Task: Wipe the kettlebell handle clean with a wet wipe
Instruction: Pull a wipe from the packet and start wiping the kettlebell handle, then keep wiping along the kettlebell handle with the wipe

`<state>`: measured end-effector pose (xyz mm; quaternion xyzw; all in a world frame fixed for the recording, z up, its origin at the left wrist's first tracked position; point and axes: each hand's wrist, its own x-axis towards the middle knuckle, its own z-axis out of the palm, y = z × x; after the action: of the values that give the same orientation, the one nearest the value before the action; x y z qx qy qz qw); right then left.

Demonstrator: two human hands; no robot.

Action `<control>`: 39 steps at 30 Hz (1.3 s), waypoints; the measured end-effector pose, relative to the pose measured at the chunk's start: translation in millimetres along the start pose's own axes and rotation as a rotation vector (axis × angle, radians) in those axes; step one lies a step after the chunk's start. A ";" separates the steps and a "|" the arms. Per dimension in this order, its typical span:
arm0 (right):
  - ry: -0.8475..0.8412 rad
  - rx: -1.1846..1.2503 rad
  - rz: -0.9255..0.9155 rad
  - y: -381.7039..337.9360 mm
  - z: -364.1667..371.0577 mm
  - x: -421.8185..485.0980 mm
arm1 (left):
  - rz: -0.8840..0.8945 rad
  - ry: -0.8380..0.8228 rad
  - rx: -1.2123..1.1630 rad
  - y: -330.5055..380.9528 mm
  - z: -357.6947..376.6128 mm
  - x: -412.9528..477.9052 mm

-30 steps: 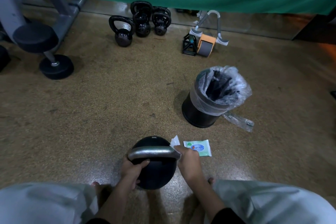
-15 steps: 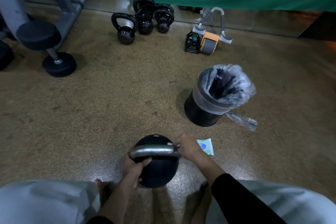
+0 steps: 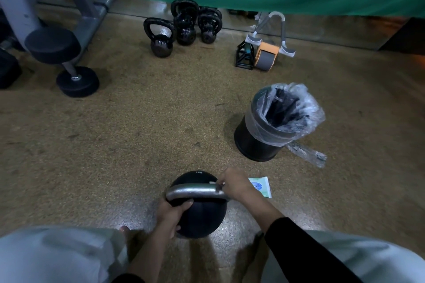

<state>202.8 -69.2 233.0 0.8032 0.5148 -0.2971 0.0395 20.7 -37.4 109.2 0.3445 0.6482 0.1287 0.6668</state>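
The black kettlebell (image 3: pixel 200 216) before me stands upright on the floor (image 3: pixel 138 145), its grey handle (image 3: pixel 193 192) crosswise on top. A white wet wipe (image 3: pixel 217 183) touches the handle's right end.

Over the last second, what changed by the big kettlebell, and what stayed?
The right hand, holding the wet wipe, slid round the right end of the kettlebell handle from the near side to the far side, and now covers part of the wipe pack. Nothing was taken up or let go. The left hand kept its grip on the handle's left end; the kettlebell, pack and bin stayed put.
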 end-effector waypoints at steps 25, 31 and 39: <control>0.078 -0.007 0.105 -13.9 6.7 -3.3 | -0.005 0.014 0.013 2.3 1.8 -0.8; 0.188 0.038 0.089 5.7 27.2 -38.1 | -0.014 0.019 0.029 5.8 2.1 -3.0; 0.307 0.197 0.155 -7.3 42.2 -48.3 | -0.023 0.019 0.022 5.6 3.6 -4.1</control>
<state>164.0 -120.2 225.1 0.8764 0.4197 -0.2159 -0.0955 25.2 -36.9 115.7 0.3432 0.6596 0.1172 0.6583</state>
